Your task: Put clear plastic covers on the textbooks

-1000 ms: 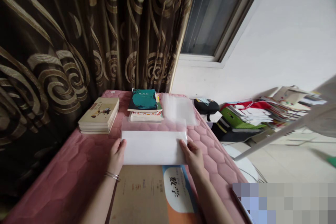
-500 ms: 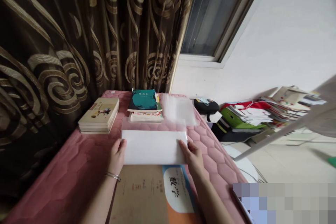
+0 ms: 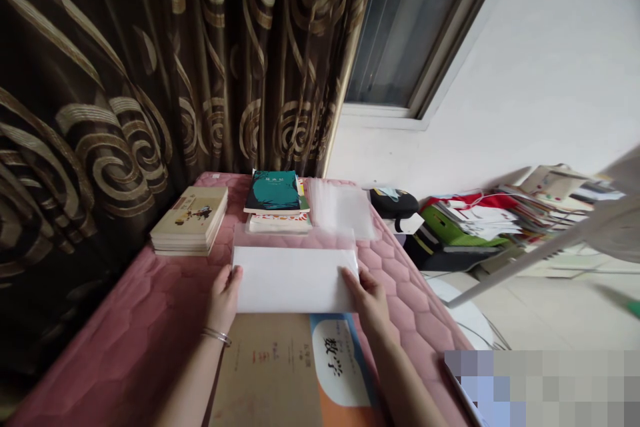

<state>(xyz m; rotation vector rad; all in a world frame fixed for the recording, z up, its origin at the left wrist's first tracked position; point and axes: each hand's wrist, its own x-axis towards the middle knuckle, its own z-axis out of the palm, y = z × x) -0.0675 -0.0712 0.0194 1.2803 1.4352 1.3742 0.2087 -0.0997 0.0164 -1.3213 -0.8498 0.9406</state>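
Between both hands is a flat white rectangle, paper or a thin booklet (image 3: 295, 280), with a clear plastic sleeve (image 3: 295, 237) showing past its far edge. My left hand (image 3: 225, 290) pinches the left side, thumb on top. On the right side my right hand (image 3: 369, 290) grips it the same way. Below it, nearer to me, lies a brown book cover with a blue and orange strip, a maths textbook (image 3: 270, 373). Which fingers lie under the white piece is hidden.
On the pink quilted mattress (image 3: 395, 293) are a stack of cream books (image 3: 190, 217), a pile topped by a teal book (image 3: 274, 191) and loose clear plastic covers (image 3: 345, 209). A grey fan or lamp pole (image 3: 520, 253) and piled papers (image 3: 480, 217) stand right.
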